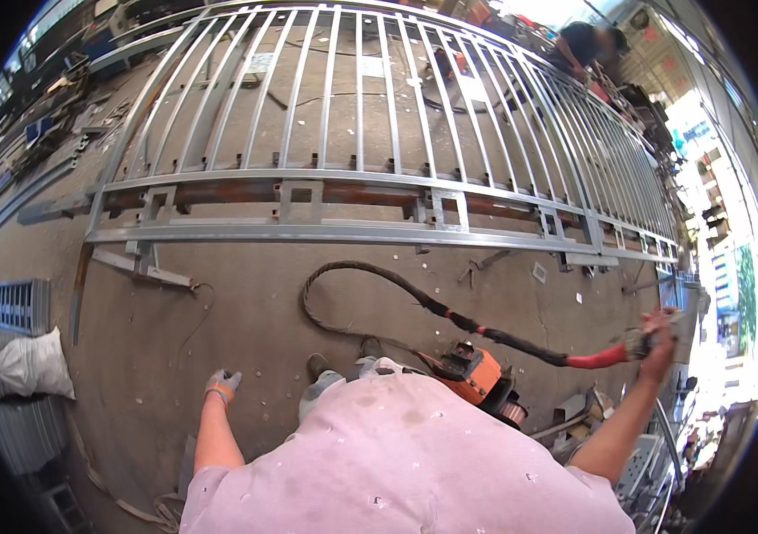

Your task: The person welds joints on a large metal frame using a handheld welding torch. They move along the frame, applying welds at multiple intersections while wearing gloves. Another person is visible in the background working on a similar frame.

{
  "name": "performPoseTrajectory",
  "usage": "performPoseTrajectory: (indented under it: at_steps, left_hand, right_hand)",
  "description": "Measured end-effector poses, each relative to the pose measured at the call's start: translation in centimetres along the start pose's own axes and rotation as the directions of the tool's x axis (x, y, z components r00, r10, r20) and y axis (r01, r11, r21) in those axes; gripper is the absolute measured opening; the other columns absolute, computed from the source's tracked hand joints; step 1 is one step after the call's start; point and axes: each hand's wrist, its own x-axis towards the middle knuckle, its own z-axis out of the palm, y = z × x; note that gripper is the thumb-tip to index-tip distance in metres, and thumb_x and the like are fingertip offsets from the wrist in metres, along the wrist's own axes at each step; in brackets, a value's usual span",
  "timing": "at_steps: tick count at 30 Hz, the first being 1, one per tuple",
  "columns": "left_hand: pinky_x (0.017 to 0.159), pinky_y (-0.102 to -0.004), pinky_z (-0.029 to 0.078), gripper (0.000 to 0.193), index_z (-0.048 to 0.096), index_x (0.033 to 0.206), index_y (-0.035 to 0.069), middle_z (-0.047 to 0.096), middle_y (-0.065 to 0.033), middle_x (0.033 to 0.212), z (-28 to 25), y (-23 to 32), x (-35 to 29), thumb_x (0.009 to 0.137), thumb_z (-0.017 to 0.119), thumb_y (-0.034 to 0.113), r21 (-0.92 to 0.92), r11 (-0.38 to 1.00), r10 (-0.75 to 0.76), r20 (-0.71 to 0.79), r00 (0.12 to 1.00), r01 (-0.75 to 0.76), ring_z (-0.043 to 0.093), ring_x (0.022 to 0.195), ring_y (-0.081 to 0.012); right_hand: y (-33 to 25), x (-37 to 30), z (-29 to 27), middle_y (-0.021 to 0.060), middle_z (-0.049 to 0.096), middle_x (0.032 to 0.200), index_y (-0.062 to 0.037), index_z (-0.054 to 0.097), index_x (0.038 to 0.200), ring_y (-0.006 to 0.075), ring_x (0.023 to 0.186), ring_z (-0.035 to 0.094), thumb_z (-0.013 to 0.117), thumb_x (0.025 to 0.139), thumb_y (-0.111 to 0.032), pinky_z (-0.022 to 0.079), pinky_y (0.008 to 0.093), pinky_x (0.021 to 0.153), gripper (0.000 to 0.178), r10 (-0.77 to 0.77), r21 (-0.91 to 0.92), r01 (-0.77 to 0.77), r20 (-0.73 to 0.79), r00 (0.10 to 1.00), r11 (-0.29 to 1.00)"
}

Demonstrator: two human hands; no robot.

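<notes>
My right hand (657, 338) is raised at the far right, closed around the end of a thick cable (521, 343). That end has a red sleeve and a dark fitting beside my fingers; its exact kind is hard to make out. From there the cable loops left over the floor and back to an orange wire feeder (483, 374) with a copper-coloured wire spool, standing right of my feet. My left hand (223, 385), in a grey and orange glove, hangs low at the left. Its fingers look curled in, and nothing sticks out of them.
A long metal railing frame (308, 233) with many upright bars lies across supports ahead. A white sack (34, 365) rests on stacked metal pieces at the left. Another person (579, 46) bends beyond the frame's far right. Scrap pieces (575, 414) lie near my right elbow.
</notes>
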Motion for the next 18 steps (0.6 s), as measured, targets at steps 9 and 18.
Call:
performPoseTrajectory:
  at_steps: [9, 18]
  left_hand:
    - [0.102, -0.0480, 0.060, 0.054, 0.077, 0.125, 0.006, 0.082, -0.0197, 0.121, -2.9, 23.2, -0.4, 0.093, 0.082, 0.048, 0.012, 0.877, 0.480, -0.061, 0.875, -0.480, 0.077, 0.115, -0.0390]
    - [0.118, -0.0489, 0.051, 0.063, 0.066, 0.143, 0.010, 0.074, -0.0162, 0.138, 2.5, 44.0, -3.3, 0.092, 0.086, 0.042, 0.156, 0.544, 0.839, -0.094, 0.536, -0.825, 0.067, 0.132, -0.0377]
  right_hand:
    - [-23.6, 10.5, -17.3, 0.0028, 0.069, 0.113, -0.0077, 0.073, 0.146, 0.0133, 0.098, 0.068, 0.072, 0.110, -0.037, 0.053, 0.0331, 0.103, 0.046, -0.236, -0.351, 0.121, -0.307, 0.922, 0.929]
    - [-20.5, 31.0, 8.4, 0.0017, 0.068, 0.089, -0.0074, 0.073, 0.125, 0.0110, 0.077, 0.066, 0.083, 0.090, -0.012, 0.053, 0.0281, 0.074, 0.036, 0.123, -0.579, 0.175, 0.439, 0.890, 0.796]
